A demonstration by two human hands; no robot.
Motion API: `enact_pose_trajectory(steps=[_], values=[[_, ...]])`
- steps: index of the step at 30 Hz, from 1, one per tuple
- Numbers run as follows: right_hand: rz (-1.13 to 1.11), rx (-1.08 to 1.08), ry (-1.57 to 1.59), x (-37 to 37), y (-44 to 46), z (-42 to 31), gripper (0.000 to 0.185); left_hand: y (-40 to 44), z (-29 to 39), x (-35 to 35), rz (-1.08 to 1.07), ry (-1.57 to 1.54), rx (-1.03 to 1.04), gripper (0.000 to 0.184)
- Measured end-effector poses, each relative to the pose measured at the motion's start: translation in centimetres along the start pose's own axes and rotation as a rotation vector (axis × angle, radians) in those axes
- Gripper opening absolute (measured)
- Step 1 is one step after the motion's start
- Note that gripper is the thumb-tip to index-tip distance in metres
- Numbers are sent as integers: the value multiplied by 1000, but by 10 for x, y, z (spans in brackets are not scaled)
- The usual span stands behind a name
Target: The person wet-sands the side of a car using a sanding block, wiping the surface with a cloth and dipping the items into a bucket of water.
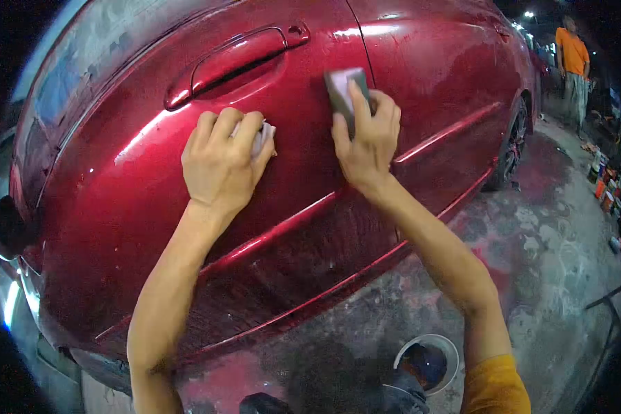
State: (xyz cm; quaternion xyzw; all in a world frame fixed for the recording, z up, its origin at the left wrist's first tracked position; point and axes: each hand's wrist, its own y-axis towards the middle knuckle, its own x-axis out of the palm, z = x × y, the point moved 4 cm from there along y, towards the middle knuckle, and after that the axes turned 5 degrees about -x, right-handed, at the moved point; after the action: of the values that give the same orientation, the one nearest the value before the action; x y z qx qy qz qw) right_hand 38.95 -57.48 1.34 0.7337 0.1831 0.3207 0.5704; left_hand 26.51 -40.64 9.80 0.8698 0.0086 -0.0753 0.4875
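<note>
A wet, glossy red car door [283,165] fills the middle of the view, with its door handle [238,62] above my hands. My left hand [224,159] is closed round a crumpled pale cloth [261,138] and rests against the door below the handle. To its right, my right hand [369,134] grips a dark grey block [339,90] with a whitish face, its fingers along the sides and one on top. The block is slightly blurred and lies at the door, near the vertical panel gap. My left fingertips are partly hidden.
A round bucket [455,359] with dark liquid stands on the stained floor [531,276] at the lower right. Bottles and cans [604,193] line the right side. A person in an orange top [573,52] stands at the far right, beyond the car's wheel [514,145].
</note>
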Motion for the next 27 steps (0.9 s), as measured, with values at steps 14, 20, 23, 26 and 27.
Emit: enact_pose_trajectory(steps=[14,20,23,26,27], values=[[19,180,-43,6,-8,-14,44,19,4,29,67,18,-71,26],[-149,-84,94,-26,-53,-2,50,25,-5,25,27,30,16,27],[-118,123,25,-25,-64,3,51,34,12,41,52,40,124,26],[-133,120,97,-25,-73,-42,49,60,39,53,168,-66,136,20],[-182,14,142,-28,-81,-53,49,63,40,61,93,-35,93,19]])
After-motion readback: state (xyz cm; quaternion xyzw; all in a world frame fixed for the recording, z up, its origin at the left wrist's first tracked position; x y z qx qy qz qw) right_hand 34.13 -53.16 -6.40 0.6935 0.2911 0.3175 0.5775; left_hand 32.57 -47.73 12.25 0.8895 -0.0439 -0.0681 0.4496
